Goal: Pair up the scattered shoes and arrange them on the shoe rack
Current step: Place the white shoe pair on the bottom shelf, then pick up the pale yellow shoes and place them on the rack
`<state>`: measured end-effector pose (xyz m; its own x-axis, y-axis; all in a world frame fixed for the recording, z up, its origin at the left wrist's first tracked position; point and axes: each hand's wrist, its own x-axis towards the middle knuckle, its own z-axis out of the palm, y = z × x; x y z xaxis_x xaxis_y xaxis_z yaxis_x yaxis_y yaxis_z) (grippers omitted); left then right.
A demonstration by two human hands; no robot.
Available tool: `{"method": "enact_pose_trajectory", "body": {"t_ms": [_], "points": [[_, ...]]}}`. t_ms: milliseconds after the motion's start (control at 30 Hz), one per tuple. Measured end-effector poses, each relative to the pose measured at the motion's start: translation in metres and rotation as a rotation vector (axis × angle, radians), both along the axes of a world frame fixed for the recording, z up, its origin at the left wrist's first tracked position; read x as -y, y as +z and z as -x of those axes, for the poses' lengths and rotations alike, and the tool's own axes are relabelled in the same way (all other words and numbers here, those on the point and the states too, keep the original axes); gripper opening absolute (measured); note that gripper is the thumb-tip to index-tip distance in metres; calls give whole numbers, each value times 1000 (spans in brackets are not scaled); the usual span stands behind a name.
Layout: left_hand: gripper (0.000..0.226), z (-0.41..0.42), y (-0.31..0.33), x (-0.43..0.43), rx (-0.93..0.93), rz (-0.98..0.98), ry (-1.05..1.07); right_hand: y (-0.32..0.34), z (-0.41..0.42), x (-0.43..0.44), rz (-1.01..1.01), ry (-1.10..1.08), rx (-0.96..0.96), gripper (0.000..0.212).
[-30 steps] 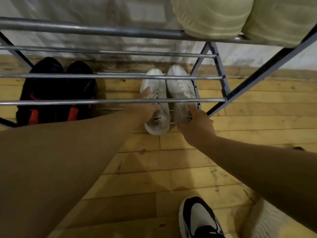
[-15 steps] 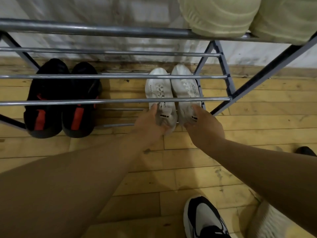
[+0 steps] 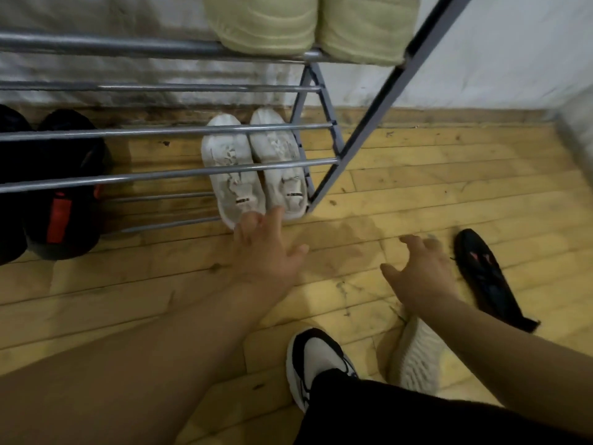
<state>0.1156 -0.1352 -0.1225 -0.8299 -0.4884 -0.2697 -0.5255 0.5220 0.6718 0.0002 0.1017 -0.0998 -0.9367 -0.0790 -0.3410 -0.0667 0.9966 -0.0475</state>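
Note:
A pair of white sneakers [image 3: 253,165] stands side by side on the bottom shelf of the metal shoe rack [image 3: 160,131], at its right end. My left hand [image 3: 266,248] is open just in front of their heels, holding nothing. My right hand [image 3: 420,274] hovers open over the wooden floor, close to a black shoe [image 3: 491,281] lying loose at the right. A cream knit shoe [image 3: 417,354] lies on its side below my right wrist. A black pair with red heel tabs [image 3: 61,200] sits on the bottom shelf at the left. Pale green shoes [image 3: 308,24] rest on the top shelf.
A black-and-white sneaker [image 3: 317,358] on a person's foot, with a dark trouser leg [image 3: 417,412], is at the bottom centre. The rack's slanted side frame [image 3: 378,114] rises at the right. A white wall [image 3: 513,53] runs behind.
Both hands have let go of the white sneakers and pulled back. My right hand has swung to the right over the floor, towards the loose black shoe. The view has shifted right.

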Motion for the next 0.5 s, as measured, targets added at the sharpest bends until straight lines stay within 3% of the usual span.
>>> {"method": "enact_pose_trajectory", "body": {"t_ms": [67,133,233,333,400,500], "points": [[75,4,12,-33,76,-234,-115,-10,-4,-43,-172,-258,203,90],[75,7,23,-61,121,-406,-208,-27,-18,-75,-185,-318,382,101],[73,6,34,-90,114,-457,-296,-42,-39,-93,61,-521,381,111],[75,1,45,-96,123,-483,-308,-33,-44,-87,155,-553,361,113],[79,-3,57,-90,121,-484,-312,-16,-38,-77,380,-602,346,105],[82,-8,83,-77,92,-483,-329,37,-31,-48,1004,-701,262,90]]}}
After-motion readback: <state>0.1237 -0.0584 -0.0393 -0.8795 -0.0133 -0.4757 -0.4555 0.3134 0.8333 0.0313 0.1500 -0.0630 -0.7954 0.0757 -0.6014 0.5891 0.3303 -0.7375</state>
